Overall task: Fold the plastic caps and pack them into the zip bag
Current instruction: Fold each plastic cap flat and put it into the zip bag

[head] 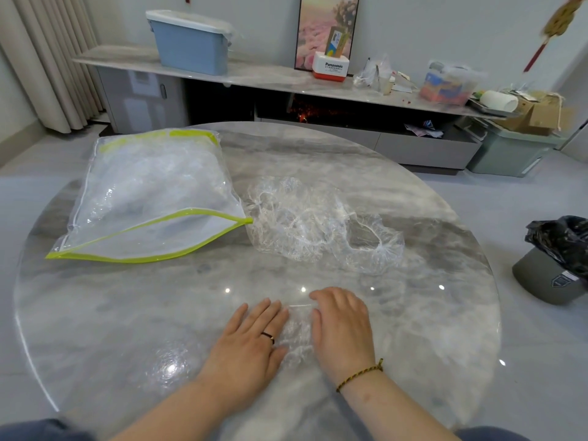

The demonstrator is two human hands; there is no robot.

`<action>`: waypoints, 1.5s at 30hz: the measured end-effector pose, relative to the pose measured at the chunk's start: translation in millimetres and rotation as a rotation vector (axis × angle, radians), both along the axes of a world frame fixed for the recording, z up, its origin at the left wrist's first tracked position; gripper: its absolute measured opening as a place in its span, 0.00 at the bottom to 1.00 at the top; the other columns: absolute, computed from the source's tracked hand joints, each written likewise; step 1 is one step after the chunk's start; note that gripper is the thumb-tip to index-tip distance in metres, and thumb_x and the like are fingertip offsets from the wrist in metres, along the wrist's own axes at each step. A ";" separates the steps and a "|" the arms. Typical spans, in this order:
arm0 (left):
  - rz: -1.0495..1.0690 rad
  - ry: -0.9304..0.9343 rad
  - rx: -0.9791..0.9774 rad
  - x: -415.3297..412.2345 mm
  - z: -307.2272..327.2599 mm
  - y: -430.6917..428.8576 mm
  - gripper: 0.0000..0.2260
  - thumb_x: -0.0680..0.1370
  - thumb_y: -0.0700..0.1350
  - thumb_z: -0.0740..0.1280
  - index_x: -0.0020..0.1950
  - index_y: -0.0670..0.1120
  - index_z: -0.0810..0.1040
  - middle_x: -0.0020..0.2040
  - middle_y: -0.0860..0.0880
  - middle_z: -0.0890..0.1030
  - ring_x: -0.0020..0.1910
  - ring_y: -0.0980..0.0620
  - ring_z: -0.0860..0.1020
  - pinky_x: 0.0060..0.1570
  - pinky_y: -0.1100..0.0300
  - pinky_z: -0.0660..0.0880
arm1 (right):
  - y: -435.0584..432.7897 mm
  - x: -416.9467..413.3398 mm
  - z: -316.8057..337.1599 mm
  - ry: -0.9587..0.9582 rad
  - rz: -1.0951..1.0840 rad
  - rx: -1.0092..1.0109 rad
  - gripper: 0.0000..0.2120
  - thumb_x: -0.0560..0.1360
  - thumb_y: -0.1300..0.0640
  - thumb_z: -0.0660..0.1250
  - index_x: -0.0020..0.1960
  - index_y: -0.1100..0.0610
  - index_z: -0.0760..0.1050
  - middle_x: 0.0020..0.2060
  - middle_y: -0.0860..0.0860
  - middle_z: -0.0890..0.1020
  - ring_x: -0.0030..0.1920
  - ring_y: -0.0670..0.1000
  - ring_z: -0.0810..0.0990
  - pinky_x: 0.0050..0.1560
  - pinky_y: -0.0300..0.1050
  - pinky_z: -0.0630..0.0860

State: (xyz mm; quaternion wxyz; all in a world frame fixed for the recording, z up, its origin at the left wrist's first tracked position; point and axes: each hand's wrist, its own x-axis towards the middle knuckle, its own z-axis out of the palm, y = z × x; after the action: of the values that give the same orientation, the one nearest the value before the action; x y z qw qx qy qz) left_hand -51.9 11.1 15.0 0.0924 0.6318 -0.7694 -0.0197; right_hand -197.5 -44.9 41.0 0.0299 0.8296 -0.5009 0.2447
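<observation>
Left hand (251, 338) and right hand (342, 326), fingers loosely extended, press a folded plastic cap (297, 332) on the marble table (111, 313). Released, its slippery film may spring open. Beyond lie loose caps (318, 224) and the open zip bag (152, 198).

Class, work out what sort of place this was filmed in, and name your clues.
Probably a home living room: a round marble table, a long low cabinet with a framed picture standing on it, and curtains at the left.
</observation>
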 end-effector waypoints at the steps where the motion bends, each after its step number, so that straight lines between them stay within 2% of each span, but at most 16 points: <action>1: 0.020 0.001 0.034 0.1 0.8 0.5 0.33 0.81 0.53 0.37 0.53 0.45 0.83 0.54 0.49 0.82 0.58 0.51 0.77 0.66 0.60 0.50 | 3.9 2.2 -5.3 0.033 0.068 0.035 0.11 0.68 0.54 0.55 0.46 0.51 0.74 0.40 0.47 0.82 0.47 0.47 0.73 0.55 0.43 0.67; 4: 0.040 0.009 0.070 -2.5 1.1 1.4 0.34 0.81 0.52 0.37 0.52 0.45 0.83 0.53 0.49 0.83 0.53 0.52 0.81 0.65 0.59 0.50 | 10.0 6.3 -17.1 0.179 0.141 0.149 0.16 0.70 0.52 0.53 0.53 0.48 0.73 0.51 0.48 0.83 0.57 0.49 0.75 0.66 0.45 0.53; 7: 0.024 -0.037 0.065 -3.9 -0.8 2.7 0.34 0.81 0.52 0.37 0.52 0.44 0.83 0.54 0.48 0.82 0.53 0.51 0.81 0.65 0.58 0.50 | 2.9 4.2 -10.3 0.313 0.078 0.381 0.26 0.78 0.48 0.43 0.55 0.50 0.79 0.57 0.48 0.80 0.58 0.48 0.79 0.66 0.45 0.53; 9: 0.033 -0.052 0.040 -4.6 -2.4 2.7 0.34 0.81 0.52 0.37 0.53 0.44 0.83 0.54 0.47 0.82 0.53 0.51 0.81 0.65 0.57 0.50 | -6.2 -3.9 -7.6 0.343 0.132 0.370 0.39 0.72 0.39 0.28 0.71 0.51 0.65 0.73 0.50 0.61 0.73 0.47 0.60 0.68 0.41 0.37; 11: 0.039 -0.042 -0.003 -4.2 -4.9 2.0 0.31 0.81 0.52 0.40 0.52 0.45 0.83 0.54 0.48 0.82 0.53 0.51 0.81 0.64 0.57 0.51 | -14.8 -12.0 -8.8 0.316 0.118 0.420 0.45 0.61 0.40 0.22 0.75 0.48 0.49 0.76 0.46 0.46 0.75 0.45 0.42 0.63 0.38 0.25; 13: 0.029 -0.043 -0.084 -1.8 -5.9 0.7 0.23 0.76 0.54 0.51 0.49 0.47 0.84 0.51 0.50 0.83 0.53 0.51 0.80 0.60 0.58 0.56 | -19.0 -18.1 -3.8 0.313 0.059 0.393 0.40 0.66 0.41 0.25 0.75 0.48 0.49 0.76 0.46 0.45 0.75 0.46 0.41 0.65 0.40 0.28; 15: 0.031 0.022 -0.127 1.8 0.1 -3.3 0.20 0.69 0.56 0.54 0.41 0.52 0.85 0.44 0.55 0.83 0.47 0.55 0.78 0.49 0.62 0.62 | -21.5 -21.1 0.1 0.245 -0.039 0.362 0.26 0.79 0.45 0.48 0.74 0.53 0.57 0.75 0.52 0.53 0.75 0.52 0.50 0.70 0.45 0.37; 17: 0.059 0.104 -0.135 7.6 7.9 -6.1 0.17 0.67 0.57 0.55 0.31 0.55 0.81 0.35 0.61 0.79 0.35 0.59 0.77 0.39 0.65 0.59 | -21.8 -19.2 3.3 0.170 -0.102 0.161 0.25 0.67 0.55 0.74 0.62 0.58 0.73 0.63 0.60 0.75 0.66 0.60 0.70 0.67 0.53 0.61; 18: 0.083 0.137 -0.146 9.4 10.8 -7.6 0.15 0.67 0.57 0.55 0.28 0.56 0.79 0.31 0.62 0.77 0.30 0.60 0.76 0.36 0.67 0.57 | -21.3 -18.9 0.1 0.091 -0.073 0.033 0.22 0.62 0.58 0.75 0.55 0.55 0.75 0.54 0.58 0.80 0.60 0.60 0.74 0.61 0.53 0.70; 22: 0.202 0.129 -0.026 12.2 22.5 -10.9 0.10 0.74 0.53 0.60 0.33 0.56 0.74 0.29 0.59 0.67 0.37 0.57 0.76 0.39 0.63 0.57 | 3.2 -7.4 7.2 -0.130 0.287 -0.108 0.10 0.65 0.56 0.58 0.46 0.52 0.67 0.42 0.51 0.80 0.49 0.49 0.69 0.52 0.40 0.65; 27: 0.355 0.180 0.151 31.3 24.6 -14.4 0.16 0.75 0.59 0.62 0.32 0.55 0.65 0.30 0.57 0.70 0.37 0.56 0.69 0.44 0.63 0.55 | 30.6 -1.3 -4.7 0.131 0.609 0.010 0.15 0.64 0.51 0.56 0.50 0.50 0.69 0.45 0.45 0.81 0.49 0.45 0.72 0.53 0.38 0.68; 31: 0.370 0.152 0.165 39.3 34.2 -10.8 0.16 0.76 0.58 0.61 0.32 0.54 0.65 0.30 0.58 0.69 0.39 0.54 0.69 0.44 0.63 0.58 | 35.7 4.3 -15.2 0.192 0.560 0.050 0.19 0.63 0.47 0.53 0.53 0.47 0.67 0.45 0.40 0.81 0.49 0.40 0.78 0.56 0.35 0.71; 36: 0.118 0.406 0.034 44.3 36.0 -3.9 0.12 0.71 0.56 0.56 0.43 0.56 0.78 0.39 0.65 0.71 0.47 0.56 0.74 0.47 0.67 0.68 | 28.2 9.1 -21.2 -0.002 0.503 0.068 0.09 0.63 0.56 0.58 0.37 0.53 0.78 0.38 0.46 0.81 0.40 0.46 0.79 0.46 0.34 0.71; 39: -0.169 0.526 0.061 48.4 34.8 0.0 0.24 0.60 0.56 0.56 0.54 0.61 0.77 0.58 0.60 0.72 0.59 0.68 0.66 0.60 0.78 0.56 | 33.3 3.7 -24.3 -0.349 0.408 0.334 0.06 0.66 0.56 0.61 0.39 0.56 0.75 0.38 0.49 0.81 0.38 0.48 0.79 0.40 0.36 0.74; 42: -0.232 0.401 0.164 41.8 30.9 5.7 0.38 0.56 0.64 0.52 0.67 0.63 0.64 0.63 0.66 0.57 0.65 0.71 0.51 0.63 0.76 0.41 | 40.0 -1.4 -20.1 -0.593 0.229 0.614 0.24 0.66 0.42 0.58 0.38 0.64 0.77 0.34 0.56 0.79 0.36 0.53 0.76 0.40 0.44 0.72; 45: -0.208 0.259 -0.047 31.9 19.6 -4.8 0.27 0.61 0.64 0.56 0.53 0.55 0.80 0.53 0.64 0.77 0.58 0.69 0.68 0.58 0.79 0.52 | 39.9 -4.6 -17.3 -0.711 0.055 0.648 0.20 0.62 0.38 0.59 0.25 0.55 0.70 0.23 0.48 0.70 0.28 0.43 0.68 0.33 0.38 0.66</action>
State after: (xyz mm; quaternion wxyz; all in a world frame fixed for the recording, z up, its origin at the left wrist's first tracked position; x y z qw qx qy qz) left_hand -19.9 6.3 34.6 0.2029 0.5384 -0.8126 -0.0925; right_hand -202.1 -5.0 23.6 -0.4097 0.6740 -0.5085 0.3455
